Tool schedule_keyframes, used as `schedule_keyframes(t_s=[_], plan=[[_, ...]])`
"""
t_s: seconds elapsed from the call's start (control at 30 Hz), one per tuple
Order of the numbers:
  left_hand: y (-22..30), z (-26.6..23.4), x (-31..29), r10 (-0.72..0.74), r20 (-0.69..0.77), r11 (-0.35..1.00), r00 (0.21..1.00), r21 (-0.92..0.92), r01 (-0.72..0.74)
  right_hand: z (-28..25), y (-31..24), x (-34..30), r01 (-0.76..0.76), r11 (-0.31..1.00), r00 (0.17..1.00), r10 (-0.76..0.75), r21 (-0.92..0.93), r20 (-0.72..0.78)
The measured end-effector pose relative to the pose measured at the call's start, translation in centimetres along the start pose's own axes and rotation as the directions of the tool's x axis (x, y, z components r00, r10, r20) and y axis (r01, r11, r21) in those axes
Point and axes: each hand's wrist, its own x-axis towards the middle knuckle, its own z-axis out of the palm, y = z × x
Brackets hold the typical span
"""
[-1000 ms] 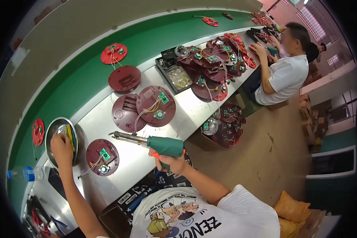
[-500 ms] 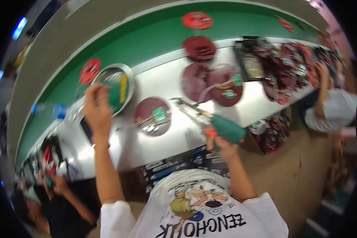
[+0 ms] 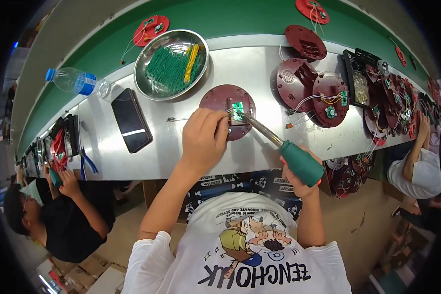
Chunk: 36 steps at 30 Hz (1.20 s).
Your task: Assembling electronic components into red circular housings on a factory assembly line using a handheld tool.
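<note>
A round maroon plastic disc (image 3: 215, 96) lies on the bench in front of me, carrying a small green circuit board (image 3: 237, 110). My right hand (image 3: 299, 171) grips the green handle of a soldering iron (image 3: 294, 157), whose metal tip meets the circuit board. Over the disc's left part, my left hand (image 3: 204, 137) has its fingers pinched together beside the board. Thin wires show near those fingertips, but what the pinch holds is hidden. A pale lead with a small connector (image 3: 170, 119) sticks out to the left of this hand.
Behind the disc stands a steel bowl (image 3: 138, 73) of green and yellow wires. A phone (image 3: 131, 120) and a plastic bottle (image 3: 73, 81) lie left. More wired discs (image 3: 323, 105) and a pile of them (image 3: 397, 98) are right. Co-workers sit on both sides.
My left hand has come down from the bowl to the disc, its fingers now pinched. The iron's tip has met the circuit board. My view has shifted and steadied.
</note>
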Motion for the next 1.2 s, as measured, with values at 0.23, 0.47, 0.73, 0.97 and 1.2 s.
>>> schedule_keyframes(t_s=[0.23,0.47,0.73,0.97,1.2], plan=[[-0.4,0.7,-0.4,-0.014,-0.044,1.000,0.999,0.018,0.015,-0.3,0.0,0.3,0.014,1.000,0.999,-0.013,-0.016,0.040],[-0.4,0.8,-0.5,-0.022,-0.030,1.000,0.999,0.016,0.023,-0.5,0.5,-0.2,-0.059,0.998,0.998,0.059,0.016,0.021],[-0.6,0.9,-0.4,-0.015,-0.039,0.999,0.999,0.028,0.016,-0.2,-0.6,0.6,-0.086,0.996,0.996,0.085,0.028,0.032],[-0.8,1.0,-0.4,-0.002,-0.050,1.000,0.999,0.023,0.004,0.1,-0.8,0.5,-0.146,0.984,0.989,0.147,0.105,-0.009],[-0.8,0.9,-0.3,-0.001,-0.047,1.000,0.999,0.021,0.002,0.0,0.0,0.1,-0.084,0.996,0.996,0.084,0.037,0.004]])
